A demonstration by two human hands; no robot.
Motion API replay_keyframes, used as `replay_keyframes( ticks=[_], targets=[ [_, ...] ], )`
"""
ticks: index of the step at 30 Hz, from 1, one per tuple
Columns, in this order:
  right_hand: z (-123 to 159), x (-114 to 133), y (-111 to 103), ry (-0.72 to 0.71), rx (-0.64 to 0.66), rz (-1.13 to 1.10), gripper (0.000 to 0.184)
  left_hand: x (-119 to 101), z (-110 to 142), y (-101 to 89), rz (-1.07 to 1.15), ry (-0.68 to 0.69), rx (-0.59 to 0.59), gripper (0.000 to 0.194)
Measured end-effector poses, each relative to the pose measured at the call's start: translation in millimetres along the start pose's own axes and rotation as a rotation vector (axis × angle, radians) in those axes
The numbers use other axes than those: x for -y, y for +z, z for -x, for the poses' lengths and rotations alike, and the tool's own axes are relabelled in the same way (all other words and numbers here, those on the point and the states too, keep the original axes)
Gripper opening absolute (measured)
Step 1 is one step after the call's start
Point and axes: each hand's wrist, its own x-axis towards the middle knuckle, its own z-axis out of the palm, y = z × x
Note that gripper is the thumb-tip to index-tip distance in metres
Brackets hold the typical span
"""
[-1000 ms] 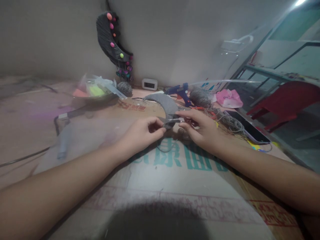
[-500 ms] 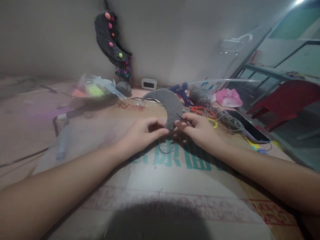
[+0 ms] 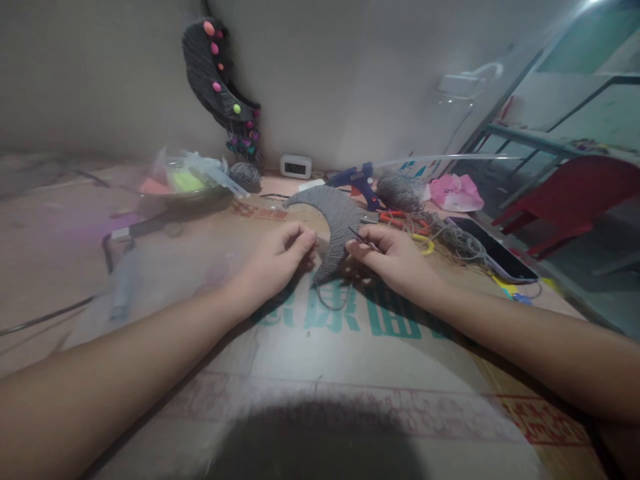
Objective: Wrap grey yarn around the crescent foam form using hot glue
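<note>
A crescent wrapped in grey yarn [image 3: 341,217] lies on the cardboard, its lower tip towards me and a loose yarn tail [image 3: 334,307] curling from that tip. To its left is my left hand [image 3: 287,257], thumb and fingers pinched together; whatever they may hold is hidden. My right hand [image 3: 395,257] is closed at the crescent's right edge, with a thin dark pointed tool [image 3: 364,239] between thumb and forefinger. Its fingertips are close against the crescent; contact is hard to make out.
Behind stand a white digital clock [image 3: 296,167], a blue glue gun [image 3: 357,180] and grey yarn balls. Orange-handled pliers [image 3: 400,220], tangled yarn and a phone [image 3: 493,250] lie to the right. A decorated dark crescent [image 3: 210,73] hangs on the wall. A bowl [image 3: 190,193] sits left.
My left hand has come off the crescent's lower tip and moved up and left. The tip and its yarn tail now show fully. My right hand still holds the dark tool.
</note>
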Motion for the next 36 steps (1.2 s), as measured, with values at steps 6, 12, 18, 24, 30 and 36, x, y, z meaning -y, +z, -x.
replay_keyframes(
  ticks=[6, 12, 18, 24, 30, 36],
  targets=[
    [0, 1, 1, -0.047, 0.033, 0.018, 0.023, -4, 1, 0.9, -0.066, -0.034, 0.025, 0.035],
    [1, 2, 2, -0.171, 0.024, 0.124, 0.012, -9, 4, 2.2, -0.158, -0.049, 0.055, 0.031],
    [0, -2, 0, -0.140, 0.010, 0.074, 0.016, -2, 1, 0.8, -0.116, -0.023, 0.085, 0.028],
    [0, -1, 0, -0.049, -0.016, -0.013, 0.023, 4, -1, 0.6, 0.014, -0.019, 0.025, 0.030],
    [0, -2, 0, -0.012, -0.023, -0.086, 0.027, 2, -1, -1.3, -0.065, -0.050, 0.015, 0.042],
    [-2, 0, -1, -0.056, -0.036, -0.045, 0.025, -4, 3, 1.4, -0.078, -0.055, 0.094, 0.033]
  ],
)
